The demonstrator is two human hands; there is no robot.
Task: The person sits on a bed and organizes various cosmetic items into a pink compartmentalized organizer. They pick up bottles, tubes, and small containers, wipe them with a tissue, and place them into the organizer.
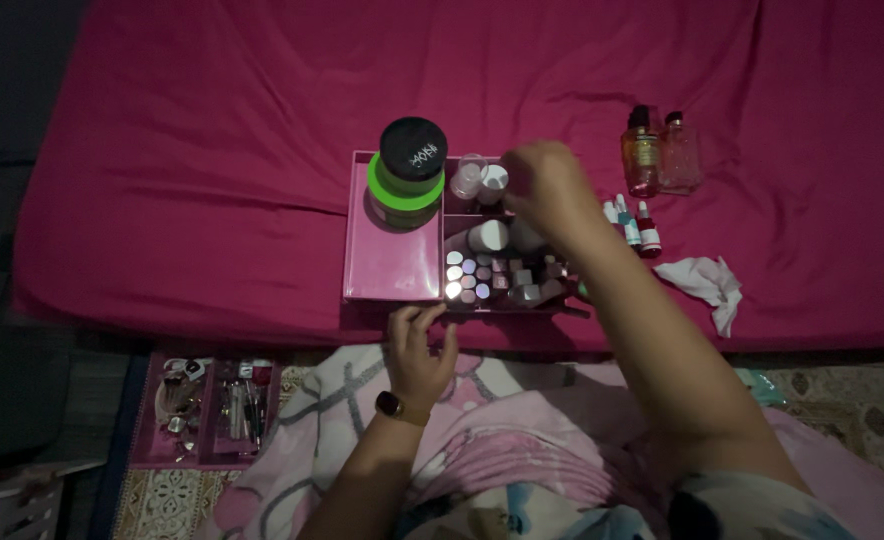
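Your left hand [420, 345] rests at the near edge of the pink plastic organizer tray [394, 262], fingers spread and laid against its front rim, gripping nothing. A dark-faced wristwatch [389, 404] sits on that wrist.

Your right hand [545, 183] reaches over the tray's back right compartment, fingers curled together; whether it pinches anything, you cannot tell from this angle. Just beside it on the left stand two small clear-and-white bottles [480, 180].

The tray lies on a magenta bedsheet [212, 120]. In its left compartment stands a round green jar with a black lid [408, 172]. The front right compartment holds rows of small upright lipstick tubes [492, 278], with a white cap [488, 236] just behind them.

To the right of the tray, on the sheet: three small dropper bottles with red and teal labels [630, 224], two glass perfume bottles, one amber and one clear [660, 152], and a crumpled white tissue [707, 285].

On the floor at lower left, a second pink tray of brushes and small tools [212, 408]. A pink patterned blanket [522, 440] covers your lap.
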